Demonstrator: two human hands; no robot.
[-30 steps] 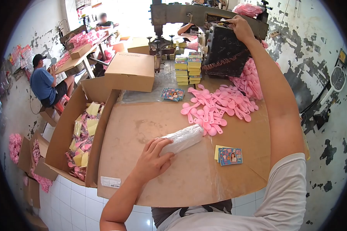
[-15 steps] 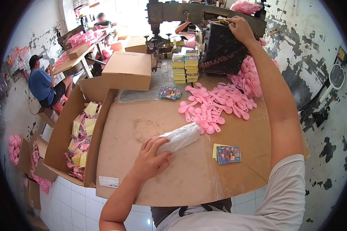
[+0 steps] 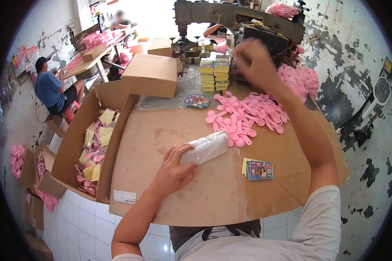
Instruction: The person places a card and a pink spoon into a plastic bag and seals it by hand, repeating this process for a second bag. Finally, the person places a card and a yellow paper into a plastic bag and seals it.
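Far off to the left of the fingers a person in a blue shirt [image 3: 48,89] sits by the wall, and closer in an open carton [image 3: 80,130] stands against the worktop's edge, holding packets of yellow and pink [image 3: 93,152]. The left hand [image 3: 173,173] lies flat on the cardboard-covered worktop [image 3: 161,130], its fingers [image 3: 183,152] spread and resting on the near end of a clear plastic roll [image 3: 204,148], pressing it down rather than wrapping around it. The roll lies slantwise, its far end pointing away from those fingers toward a heap of pink spoons [image 3: 248,115], which it just about meets. Beyond the fingers of the left hand a closed brown box [image 3: 150,75] sits at the back, with a small stack of printed cards [image 3: 197,100] just to its right. Another little stack of cards [image 3: 258,169] lies to the right of the roll, near the worktop's front. The right hand [image 3: 253,63] is raised above the spoons, in front of the dark machine [image 3: 265,41]; it is blurred, so whether its fingers are curled shut or loose I cannot tell. Stacks of yellow pads [image 3: 215,74] stand just left of that hand, and more pink pieces [image 3: 302,78] pile up to its right.
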